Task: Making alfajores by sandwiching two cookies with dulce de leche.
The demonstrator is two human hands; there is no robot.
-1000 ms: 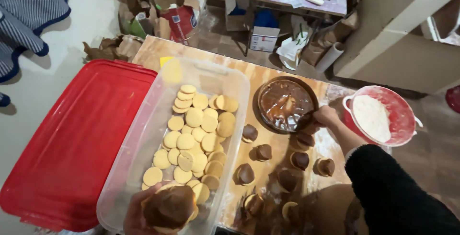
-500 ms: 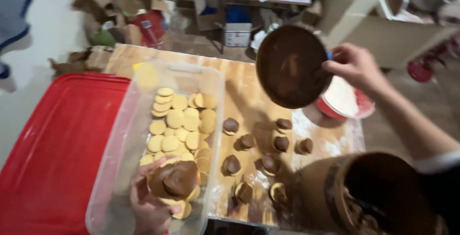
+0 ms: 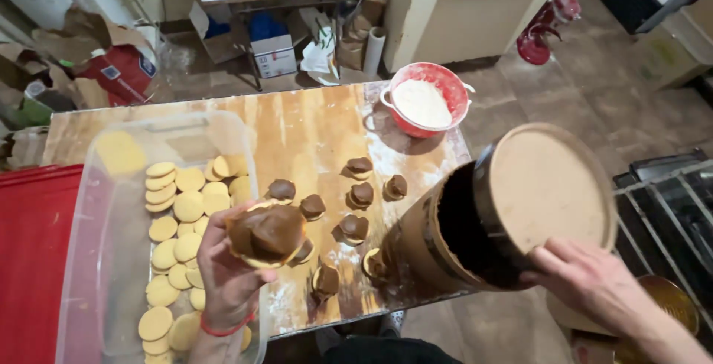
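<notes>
My left hand (image 3: 226, 275) holds up a round yellow cookie heaped with brown spread (image 3: 266, 234), over the near edge of a clear plastic bin (image 3: 111, 260). My right hand (image 3: 587, 282) grips the lower edge of a round tan lid (image 3: 546, 186). The lid is tilted against the mouth of a brown tub (image 3: 423, 241), which leans at the table's near right corner. Several spread-topped cookies (image 3: 360, 195) lie on the floured wooden table (image 3: 312, 126) between my hands. Several plain yellow cookies (image 3: 182, 215) fill the bin.
A red bowl of white flour (image 3: 423, 104) stands at the table's far right. A red lid (image 3: 33, 260) lies left of the bin. A dark wire rack (image 3: 668, 200) is at the right. Boxes and bags crowd the floor beyond the table.
My right hand lifted the round lid off the table and carried it right and nearer, onto the brown tub's mouth. My left hand kept holding the topped cookie.
</notes>
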